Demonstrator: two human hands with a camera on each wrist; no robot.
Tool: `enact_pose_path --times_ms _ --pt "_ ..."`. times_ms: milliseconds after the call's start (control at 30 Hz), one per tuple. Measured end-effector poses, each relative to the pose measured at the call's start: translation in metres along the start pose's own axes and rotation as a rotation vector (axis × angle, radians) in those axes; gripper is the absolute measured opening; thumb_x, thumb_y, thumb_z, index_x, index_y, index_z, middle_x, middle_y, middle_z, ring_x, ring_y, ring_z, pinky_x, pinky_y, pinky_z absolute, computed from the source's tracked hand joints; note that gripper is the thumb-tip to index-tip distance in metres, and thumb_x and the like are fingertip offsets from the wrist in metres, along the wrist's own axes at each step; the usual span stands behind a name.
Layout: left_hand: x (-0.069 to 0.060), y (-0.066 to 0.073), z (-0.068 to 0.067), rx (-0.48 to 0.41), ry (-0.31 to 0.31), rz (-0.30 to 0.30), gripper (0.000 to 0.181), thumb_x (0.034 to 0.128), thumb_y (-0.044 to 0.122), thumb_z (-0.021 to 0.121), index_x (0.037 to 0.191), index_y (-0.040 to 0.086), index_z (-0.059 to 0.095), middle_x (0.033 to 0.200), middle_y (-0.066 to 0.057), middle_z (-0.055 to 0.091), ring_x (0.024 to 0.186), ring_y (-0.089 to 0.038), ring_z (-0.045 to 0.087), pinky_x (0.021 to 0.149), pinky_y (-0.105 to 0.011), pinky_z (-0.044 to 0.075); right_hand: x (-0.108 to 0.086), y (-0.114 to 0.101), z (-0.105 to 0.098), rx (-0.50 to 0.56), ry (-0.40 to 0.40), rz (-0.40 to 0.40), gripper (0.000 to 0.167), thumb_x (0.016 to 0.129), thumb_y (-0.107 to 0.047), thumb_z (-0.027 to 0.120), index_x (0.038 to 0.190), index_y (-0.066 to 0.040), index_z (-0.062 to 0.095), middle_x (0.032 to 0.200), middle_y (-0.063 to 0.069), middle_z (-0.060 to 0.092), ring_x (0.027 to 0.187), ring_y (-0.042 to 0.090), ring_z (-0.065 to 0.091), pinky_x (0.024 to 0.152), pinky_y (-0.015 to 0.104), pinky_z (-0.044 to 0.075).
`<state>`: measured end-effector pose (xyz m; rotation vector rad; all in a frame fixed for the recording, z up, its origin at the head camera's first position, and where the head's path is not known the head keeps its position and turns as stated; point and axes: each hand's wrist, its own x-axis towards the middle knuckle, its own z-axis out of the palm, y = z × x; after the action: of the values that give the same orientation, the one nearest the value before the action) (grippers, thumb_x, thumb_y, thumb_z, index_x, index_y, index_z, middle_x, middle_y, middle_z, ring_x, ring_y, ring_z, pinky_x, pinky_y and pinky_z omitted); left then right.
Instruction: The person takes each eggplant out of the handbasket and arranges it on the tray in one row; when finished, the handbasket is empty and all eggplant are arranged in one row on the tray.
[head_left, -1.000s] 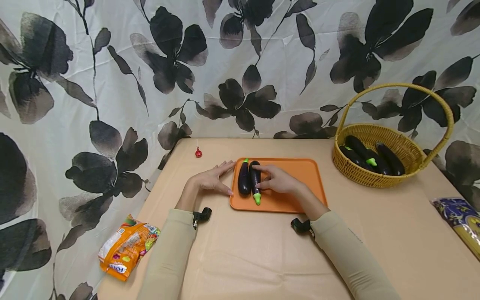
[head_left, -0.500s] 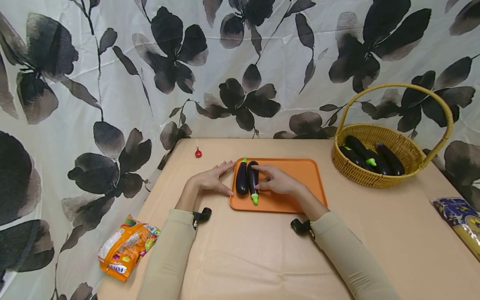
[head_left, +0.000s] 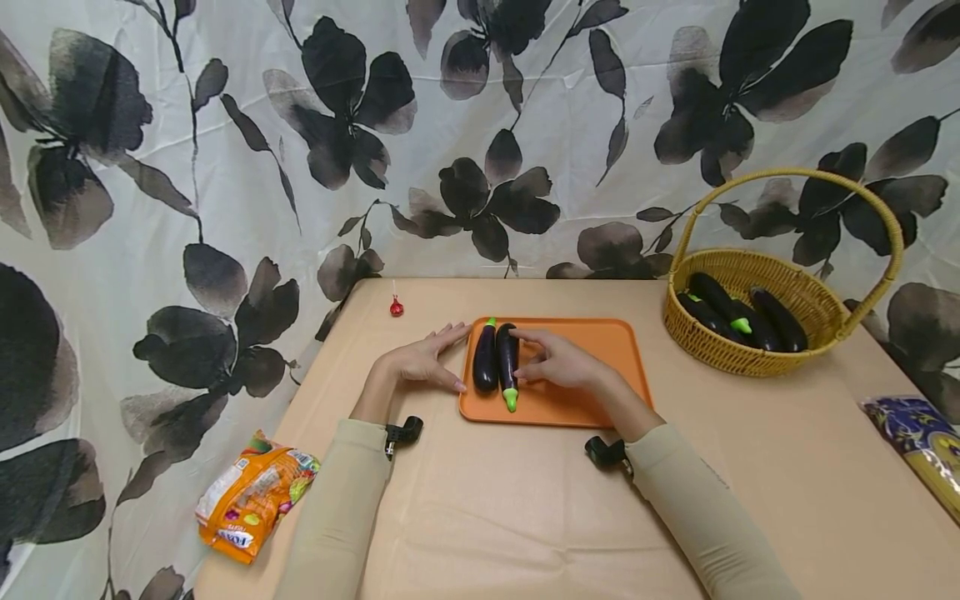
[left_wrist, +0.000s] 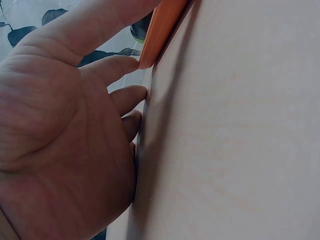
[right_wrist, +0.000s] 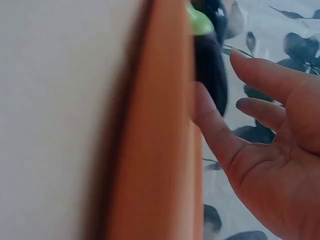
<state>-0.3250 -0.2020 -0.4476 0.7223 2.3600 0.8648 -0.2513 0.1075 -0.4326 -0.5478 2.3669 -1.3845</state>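
Note:
Two dark purple eggplants lie side by side on the left part of an orange tray point(head_left: 577, 358). The left eggplant point(head_left: 485, 360) has its green stem at the far end. The right eggplant point(head_left: 507, 363) points its green stem toward the near side. At the tray's left edge is my left hand point(head_left: 420, 360), thumb and forefinger spread along the rim, palm bare in the left wrist view. My right hand point(head_left: 558, 360) hovers just right of the right eggplant, its fingers spread; the right wrist view shows nothing held in the right hand point(right_wrist: 272, 145).
A wicker basket point(head_left: 712, 358) with several eggplants point(head_left: 780, 318) stands at the back right. An orange snack bag point(head_left: 255, 496) lies at the left edge, a blue and yellow packet point(head_left: 918, 442) at the right. A small red ornament point(head_left: 397, 307) sits behind the left hand.
Both eggplants shifted slightly left on the tray, mostly between the two earlier frames. My right hand has since drawn a little to the right, off the right eggplant. The left hand stayed put.

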Motion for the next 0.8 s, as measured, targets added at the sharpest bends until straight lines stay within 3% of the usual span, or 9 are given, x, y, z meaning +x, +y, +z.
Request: enact_pose_path --times_ms 67,167,300,567,800 --pt "0.000 0.000 0.000 -0.005 0.001 0.004 0.125 0.0692 0.048 0.096 0.167 0.035 0.019 0.177 0.005 0.003 0.163 -0.029 -0.012 0.130 -0.059 -0.006 -0.005 -0.004 -0.006 -0.021 0.032 -0.010 0.075 0.098 -0.015 0.073 0.163 -0.016 0.036 0.130 0.027 0.064 0.085 0.027 0.069 0.071 0.031 0.050" --pt "0.001 0.000 0.001 -0.010 -0.001 0.012 0.126 0.0691 0.048 0.096 0.168 0.034 0.019 0.177 0.004 0.003 0.163 -0.028 -0.012 0.130 -0.059 -0.006 -0.015 -0.013 -0.018 -0.100 0.128 -0.062 0.069 0.098 -0.019 0.073 0.160 -0.015 0.043 0.149 0.019 0.052 0.110 0.031 0.068 0.090 0.043 0.057" --pt "0.000 0.000 0.000 -0.007 -0.002 0.007 0.126 0.0691 0.048 0.096 0.168 0.034 0.019 0.177 0.004 0.003 0.163 -0.030 -0.011 0.130 -0.059 -0.005 -0.027 -0.029 -0.035 -0.216 0.253 -0.150 0.062 0.099 -0.025 0.073 0.156 -0.014 0.049 0.156 0.013 0.050 0.130 0.037 0.058 0.108 0.056 0.050" --pt "0.000 -0.003 0.000 -0.010 0.004 0.010 0.126 0.0694 0.049 0.095 0.168 0.034 0.018 0.177 0.006 0.003 0.163 -0.029 -0.011 0.130 -0.060 -0.005 -0.052 -0.052 -0.061 -0.270 0.419 -0.213 0.058 0.100 -0.027 0.072 0.154 -0.018 0.053 0.156 0.009 0.049 0.142 0.035 0.047 0.112 0.064 0.043" --pt "-0.001 -0.001 0.000 -0.015 -0.005 0.020 0.126 0.0692 0.049 0.096 0.168 0.033 0.018 0.177 0.005 0.003 0.163 -0.029 -0.012 0.129 -0.060 -0.005 -0.074 -0.050 -0.084 -0.277 0.523 -0.284 0.054 0.098 -0.016 0.074 0.150 -0.014 0.057 0.155 0.015 0.049 0.144 0.038 0.045 0.115 0.068 0.037"
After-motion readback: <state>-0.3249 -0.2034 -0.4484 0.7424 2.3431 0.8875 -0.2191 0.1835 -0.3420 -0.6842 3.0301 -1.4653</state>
